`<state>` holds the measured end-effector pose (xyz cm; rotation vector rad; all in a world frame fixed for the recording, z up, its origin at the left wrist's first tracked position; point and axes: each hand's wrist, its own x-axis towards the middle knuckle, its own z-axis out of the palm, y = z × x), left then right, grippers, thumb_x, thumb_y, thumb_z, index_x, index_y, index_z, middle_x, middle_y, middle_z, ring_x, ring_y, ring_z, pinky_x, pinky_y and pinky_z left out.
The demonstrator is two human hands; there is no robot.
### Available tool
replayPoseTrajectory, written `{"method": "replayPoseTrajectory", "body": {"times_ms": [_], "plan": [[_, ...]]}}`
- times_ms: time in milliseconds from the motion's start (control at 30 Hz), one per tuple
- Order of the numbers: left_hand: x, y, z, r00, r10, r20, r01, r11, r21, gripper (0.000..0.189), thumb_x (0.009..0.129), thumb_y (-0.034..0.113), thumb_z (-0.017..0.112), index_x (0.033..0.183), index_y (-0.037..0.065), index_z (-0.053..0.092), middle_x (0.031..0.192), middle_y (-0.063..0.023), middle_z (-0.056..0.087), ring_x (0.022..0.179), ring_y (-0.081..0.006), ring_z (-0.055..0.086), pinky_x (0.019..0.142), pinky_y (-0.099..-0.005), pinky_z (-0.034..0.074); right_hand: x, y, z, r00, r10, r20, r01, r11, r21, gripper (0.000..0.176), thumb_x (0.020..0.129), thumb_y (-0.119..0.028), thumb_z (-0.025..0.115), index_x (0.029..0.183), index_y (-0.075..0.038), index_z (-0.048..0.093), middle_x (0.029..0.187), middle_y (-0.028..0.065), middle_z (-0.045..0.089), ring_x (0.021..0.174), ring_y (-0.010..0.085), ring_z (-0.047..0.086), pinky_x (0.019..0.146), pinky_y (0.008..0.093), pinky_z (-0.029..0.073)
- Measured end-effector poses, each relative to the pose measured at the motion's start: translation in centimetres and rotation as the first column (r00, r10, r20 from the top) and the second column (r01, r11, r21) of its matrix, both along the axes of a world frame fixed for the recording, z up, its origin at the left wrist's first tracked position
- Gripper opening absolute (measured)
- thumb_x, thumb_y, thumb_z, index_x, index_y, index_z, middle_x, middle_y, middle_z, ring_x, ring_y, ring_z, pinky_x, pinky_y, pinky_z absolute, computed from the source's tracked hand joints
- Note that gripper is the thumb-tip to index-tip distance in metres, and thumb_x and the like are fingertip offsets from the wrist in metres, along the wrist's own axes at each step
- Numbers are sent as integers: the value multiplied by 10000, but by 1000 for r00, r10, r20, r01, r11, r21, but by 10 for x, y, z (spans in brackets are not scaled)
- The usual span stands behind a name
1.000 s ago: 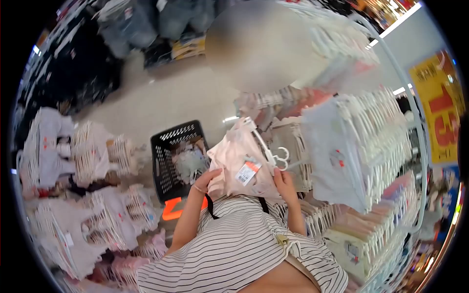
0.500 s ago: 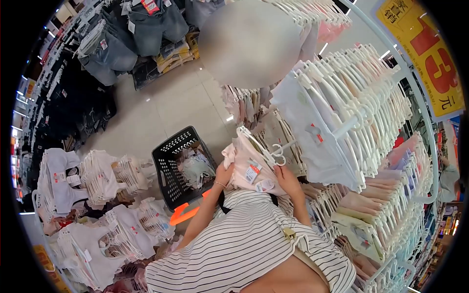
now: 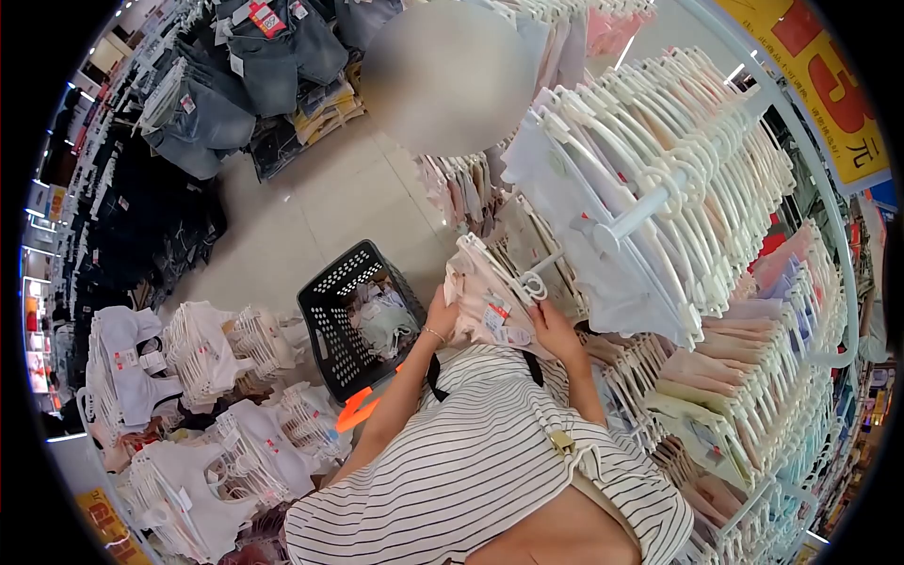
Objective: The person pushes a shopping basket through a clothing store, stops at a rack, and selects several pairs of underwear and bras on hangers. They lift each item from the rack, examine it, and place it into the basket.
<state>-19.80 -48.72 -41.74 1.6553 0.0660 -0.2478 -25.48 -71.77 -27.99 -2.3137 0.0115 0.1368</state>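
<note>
A pale pink pair of underwear (image 3: 471, 292) hangs on a white hanger in front of my striped dress, with a red and white price tag (image 3: 495, 315) on it. My left hand (image 3: 441, 318) is closed on its left edge. On the other side, my right hand (image 3: 554, 331) pinches its right edge, just below the hanger's hook (image 3: 534, 284). The hook is close to the tip of a short rack arm (image 3: 554, 258) with more hanging garments behind it. Left of my left hand is a black shopping basket (image 3: 320, 325) with light-coloured clothes (image 3: 384, 320) inside and an orange handle (image 3: 356, 409).
Dense rows of hangered underwear (image 3: 650, 188) fill the white rack on my right. Bras (image 3: 132, 363) hang in rows at lower left. Denim shorts (image 3: 202, 127) hang beyond the tiled floor (image 3: 311, 202). A yellow price sign (image 3: 829, 85) is at upper right.
The pink underwear looks flatter and less crumpled at its left edge. Both hands keep hold of it. My view has shifted slightly, moving the racks and basket within it.
</note>
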Motion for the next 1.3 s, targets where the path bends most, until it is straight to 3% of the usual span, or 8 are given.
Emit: {"method": "replayPoseTrajectory", "body": {"times_ms": [267,333,567,633,833,967,1100,1300], "plan": [[23,-8,35,988,-39,-151,19,991,-135,516,683,-39,442,1197,13,419,978,-80,540,833,-153,517,705,-258,435,5,-1,-11,999,23,35,-29,982,188,260,883,-126,464,1092,21,413,899,190,542,811,288,538,745,328,426],[30,-10,-6,997,-55,-53,52,997,-60,457,689,-23,441,1145,15,442,947,-122,561,794,-207,549,665,-295,458,7,3,-17,994,33,108,-58,971,233,262,878,-122,479,1087,20,411,889,162,536,803,239,530,745,309,425],[26,-11,17,961,-97,-257,103,995,6,393,684,20,440,1076,9,465,954,-178,585,847,-267,571,748,-317,454,6,9,-29,984,-160,-77,175,943,282,329,893,-268,492,1054,14,436,812,130,526,744,187,507,691,284,423],[30,-11,-5,988,-114,-105,122,990,75,369,695,30,455,1063,7,465,951,-166,584,847,-250,569,744,-311,455,12,12,-8,946,-218,-240,283,916,284,348,899,-306,477,1046,8,446,743,118,524,687,183,504,647,293,418],[38,-20,-7,960,-266,-83,264,964,-31,368,775,51,499,1132,-8,433,1005,-129,560,863,-182,550,733,-279,451,19,12,-33,936,-264,232,239,962,130,299,911,-288,444,1009,-6,457,649,110,504,578,214,486,552,340,389],[33,-25,32,955,-288,-75,277,952,-127,375,805,47,505,1167,0,421,1046,-112,548,888,-161,543,741,-268,448,24,-4,-34,942,-330,52,316,931,181,277,905,-261,445,1019,-9,455,728,151,534,640,266,525,598,361,415],[28,-41,86,935,-94,341,58,992,114,382,794,31,503,1171,36,442,1084,-135,534,920,-208,543,773,-313,435,24,-7,-21,939,-308,151,303,952,51,257,891,-229,462,1022,-8,455,777,175,547,695,280,547,635,364,429],[22,-61,166,628,-434,646,31,843,537,488,779,127,525,1253,91,416,1251,-106,446,1125,-267,420,929,-413,301,27,-4,-9,925,-282,255,277,959,56,215,874,-195,472,974,-5,461,833,211,553,780,353,553,668,408,425]]}}
